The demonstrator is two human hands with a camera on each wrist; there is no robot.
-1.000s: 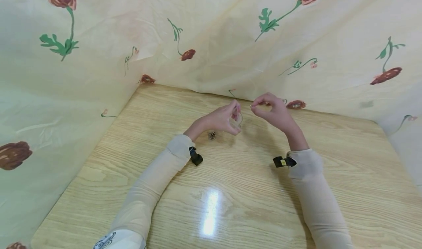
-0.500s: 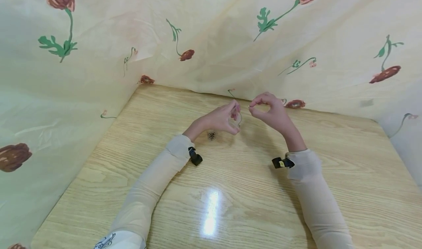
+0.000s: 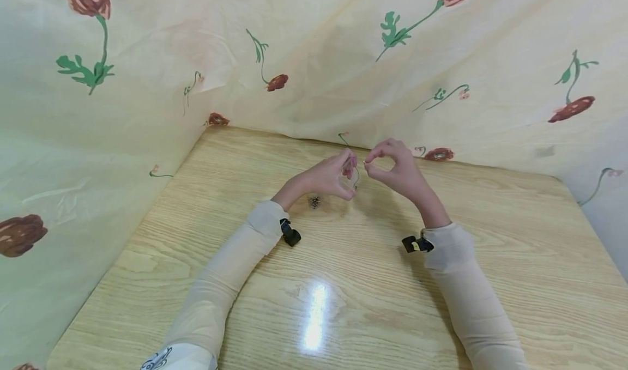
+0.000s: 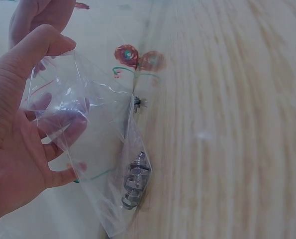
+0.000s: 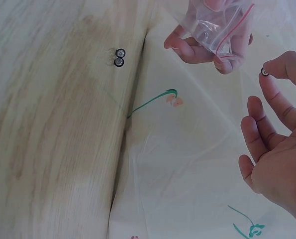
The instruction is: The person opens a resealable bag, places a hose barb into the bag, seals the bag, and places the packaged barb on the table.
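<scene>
My left hand (image 3: pixel 327 175) holds a clear zip bag (image 4: pixel 88 124), its mouth spread between thumb and fingers and facing the right hand. Several small shiny metal-looking pieces (image 4: pixel 137 181) sit in the bag's low corner. The bag's red zip line shows in the right wrist view. My right hand (image 3: pixel 396 169) pinches a tiny round button-like piece (image 5: pixel 264 72), dark-rimmed with a pale centre, between thumb and forefinger. It is a short distance to the right of the bag's mouth. The right hand's other fingers are loosely bent.
Two loose dark-rimmed round pieces (image 5: pixel 119 57) lie on the glossy wooden table (image 3: pixel 373 283). A cream cloth (image 3: pixel 314 59) printed with flowers hangs along the table's back and left edges. Black wrist cameras (image 3: pixel 290 234) are strapped over both sleeves.
My right hand has moved slightly left, bringing the pinched piece closer to the bag's mouth. The left hand and bag have stayed almost still.
</scene>
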